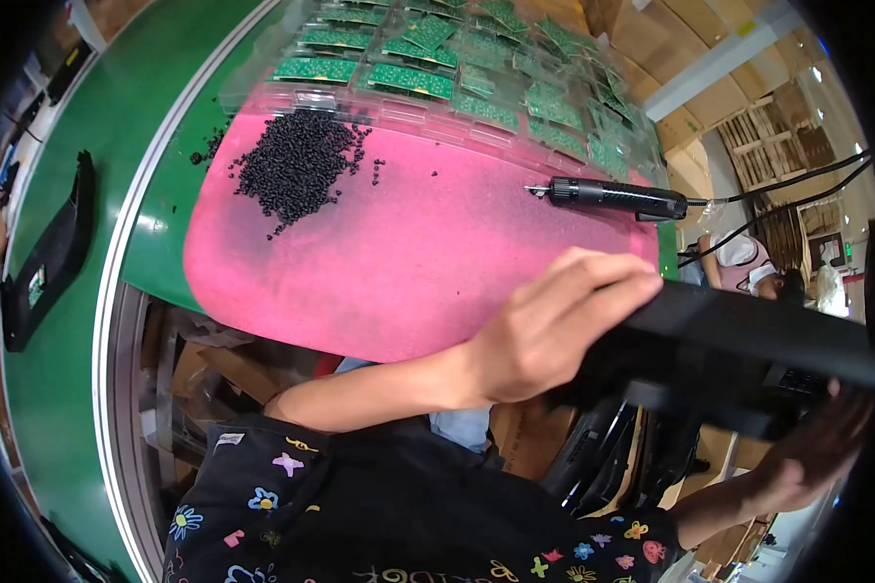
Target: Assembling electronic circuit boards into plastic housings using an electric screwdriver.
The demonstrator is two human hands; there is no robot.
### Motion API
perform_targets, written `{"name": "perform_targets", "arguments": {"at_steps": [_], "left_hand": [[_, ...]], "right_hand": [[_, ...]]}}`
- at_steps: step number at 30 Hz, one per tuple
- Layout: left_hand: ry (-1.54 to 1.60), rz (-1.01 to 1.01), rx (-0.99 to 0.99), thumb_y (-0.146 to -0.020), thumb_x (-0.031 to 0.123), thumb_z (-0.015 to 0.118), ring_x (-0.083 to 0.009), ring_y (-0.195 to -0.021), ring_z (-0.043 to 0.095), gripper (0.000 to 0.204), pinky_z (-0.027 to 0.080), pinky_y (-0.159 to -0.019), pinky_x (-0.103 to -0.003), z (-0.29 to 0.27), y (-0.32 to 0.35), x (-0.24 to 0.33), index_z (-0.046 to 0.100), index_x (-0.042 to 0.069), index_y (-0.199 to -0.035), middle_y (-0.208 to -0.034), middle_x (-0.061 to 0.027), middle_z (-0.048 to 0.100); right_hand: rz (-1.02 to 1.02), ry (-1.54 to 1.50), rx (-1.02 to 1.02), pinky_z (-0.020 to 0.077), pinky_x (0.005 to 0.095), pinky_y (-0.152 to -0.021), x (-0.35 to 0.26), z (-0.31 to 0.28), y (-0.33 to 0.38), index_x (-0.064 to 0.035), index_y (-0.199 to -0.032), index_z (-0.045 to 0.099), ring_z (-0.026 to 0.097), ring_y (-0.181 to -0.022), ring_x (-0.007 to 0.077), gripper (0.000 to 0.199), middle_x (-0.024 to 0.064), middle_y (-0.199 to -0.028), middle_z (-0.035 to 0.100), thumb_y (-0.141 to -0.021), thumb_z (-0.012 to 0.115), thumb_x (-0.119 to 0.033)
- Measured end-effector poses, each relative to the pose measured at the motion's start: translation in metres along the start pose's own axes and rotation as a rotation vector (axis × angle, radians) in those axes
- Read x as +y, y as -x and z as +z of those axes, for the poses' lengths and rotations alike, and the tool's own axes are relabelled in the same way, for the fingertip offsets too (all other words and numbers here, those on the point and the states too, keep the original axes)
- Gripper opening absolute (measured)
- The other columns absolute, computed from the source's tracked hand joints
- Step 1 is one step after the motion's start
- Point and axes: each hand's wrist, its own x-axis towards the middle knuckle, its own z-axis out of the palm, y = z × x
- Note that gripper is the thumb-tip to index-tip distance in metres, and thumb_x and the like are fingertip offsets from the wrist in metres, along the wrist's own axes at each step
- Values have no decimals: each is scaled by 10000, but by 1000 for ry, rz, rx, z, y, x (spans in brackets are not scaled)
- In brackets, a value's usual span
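A long black plastic casing [749,335] is held up off the right side of the pink mat [379,321]. My left hand [554,325] grips its near-left end, fingers over the top edge. At the casing's other end is my right hand [812,466], partly in shadow; it supports the underside, its fingers partly hidden and blurred. On the mat's right part lies a black electric screwdriver [617,197], its bit pointing left and touched by neither hand. A heap of small black screws [297,165] covers the mat's upper left.
Clear plastic trays of green circuit boards [408,80] stand behind the mat. Black cables [787,177] run off right from the screwdriver. Another black casing [49,262] with a green board lies on the green belt [68,408]. More black casings [603,452] stand below. Other people are nearby.
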Motion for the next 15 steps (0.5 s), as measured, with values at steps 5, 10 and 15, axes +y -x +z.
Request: {"name": "perform_targets", "arguments": {"at_steps": [5, 10, 15], "left_hand": [[-85, -228, -184, -755, -178, 598, -293, -948, 691, 367, 559, -826, -340, -56, -28, 11, 667, -56, -1094, -1086, -199, 667], [-211, -527, -540, -846, -85, 574, -326, -961, 688, 247, 549, -813, -359, -110, -33, 7, 658, -43, -1074, -968, -187, 699], [-579, -568, -836, -849, -12, 614, -376, -981, 624, 178, 488, -871, -403, -149, -33, -8, 651, -43, -1020, -990, -203, 660]], "right_hand": [[-169, 481, -1098, 240, 576, -1128, -27, 16, 0, -126, -1355, 560, 374, -1390, 423, 829, 266, -1489, 388, -651, 804, -489], [-479, 140, -1005, 454, 487, -985, -14, 53, 62, -115, -1191, 681, 601, -1184, 340, 425, 155, -1286, 621, -773, 614, -149], [-492, -179, -1073, 501, 408, -933, -18, 113, 96, -69, -1232, 625, 575, -1205, 326, 452, 148, -1340, 574, -789, 567, -136]]}}
